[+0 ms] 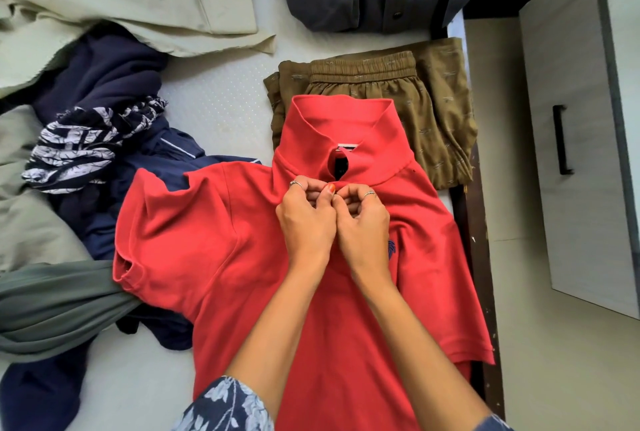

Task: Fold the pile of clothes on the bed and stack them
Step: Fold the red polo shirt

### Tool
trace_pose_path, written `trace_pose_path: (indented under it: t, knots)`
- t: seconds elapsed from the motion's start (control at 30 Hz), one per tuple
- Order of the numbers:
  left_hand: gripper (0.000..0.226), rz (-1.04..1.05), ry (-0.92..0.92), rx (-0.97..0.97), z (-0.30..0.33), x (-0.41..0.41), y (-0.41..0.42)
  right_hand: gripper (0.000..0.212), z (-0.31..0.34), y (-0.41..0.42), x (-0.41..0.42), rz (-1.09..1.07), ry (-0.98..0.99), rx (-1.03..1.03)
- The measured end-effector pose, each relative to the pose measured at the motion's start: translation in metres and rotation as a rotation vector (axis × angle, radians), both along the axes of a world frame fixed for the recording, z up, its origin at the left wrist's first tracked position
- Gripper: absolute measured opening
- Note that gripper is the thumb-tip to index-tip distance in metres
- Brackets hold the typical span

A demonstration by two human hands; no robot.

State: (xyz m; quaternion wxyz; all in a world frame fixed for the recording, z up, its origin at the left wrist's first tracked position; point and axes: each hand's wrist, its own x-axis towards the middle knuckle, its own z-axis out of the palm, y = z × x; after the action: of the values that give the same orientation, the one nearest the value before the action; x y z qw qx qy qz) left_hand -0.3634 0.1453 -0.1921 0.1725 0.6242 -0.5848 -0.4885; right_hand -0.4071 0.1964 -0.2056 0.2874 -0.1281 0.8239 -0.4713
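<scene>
Centrally, red polo shirt [242, 250] lay face-up on the bed [214, 105], collar toward top of frame, hem toward the wearer; long axis ran vertically in frame. Left hand [306, 219] and right hand [363, 222] met at the placket just below the collar, fingers pinched together on the fabric, apparently at a button; button itself hidden. Folded olive shorts [433, 112] lay under the collar, upper right; unfolded pile [86, 112] at left.
</scene>
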Motion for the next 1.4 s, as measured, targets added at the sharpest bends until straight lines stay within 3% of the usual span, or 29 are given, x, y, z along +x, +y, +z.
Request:
trace_pose_path:
  t: [0.23,0.37,0.43,0.57,0.73,0.83,0.93,1.03,1.17,1.3,1.4]
  knots:
    - [0.03,-0.046,0.264,0.151,-0.01,0.012,0.001,0.022,0.013,-0.004,-0.013,-0.312,-0.706,-0.094]
    - [0.025,-0.091,0.323,0.253,-0.013,0.018,-0.009,0.028,0.019,-0.001,-0.027,-0.197,-0.93,-0.13]
    - [0.02,-0.192,0.284,0.269,-0.012,0.019,-0.015,0.025,0.013,0.004,-0.029,-0.055,-0.765,0.013]
    - [0.019,-0.427,0.141,0.079,-0.003,0.031,-0.034,0.015,0.007,0.031,-0.024,0.268,-0.067,0.272]
    - [0.023,-0.596,-0.232,-0.533,0.019,0.082,-0.071,0.016,0.005,0.101,-0.017,0.131,0.313,0.356]
    - [0.037,-0.647,-0.567,-0.671,0.021,0.113,-0.099,0.028,0.001,0.135,-0.036,0.042,0.478,0.513]
    - [0.046,-0.803,-0.741,-0.614,0.018,0.125,-0.121,0.05,0.001,0.142,-0.064,0.153,0.6,0.688]
    - [0.033,-0.909,-0.743,-0.634,0.023,0.121,-0.125,0.064,0.002,0.129,-0.084,0.338,0.67,0.823]
    - [0.022,-0.836,-0.649,-0.621,0.035,0.112,-0.111,0.055,0.002,0.12,-0.093,0.483,0.747,0.816]
    - [0.018,-0.619,-0.407,-0.497,0.048,0.117,-0.105,0.057,0.0,0.114,-0.098,0.5,0.611,0.918]
    - [0.012,-0.665,-0.29,-0.405,0.06,0.132,-0.112,0.042,0.004,0.105,-0.104,0.422,0.455,0.833]
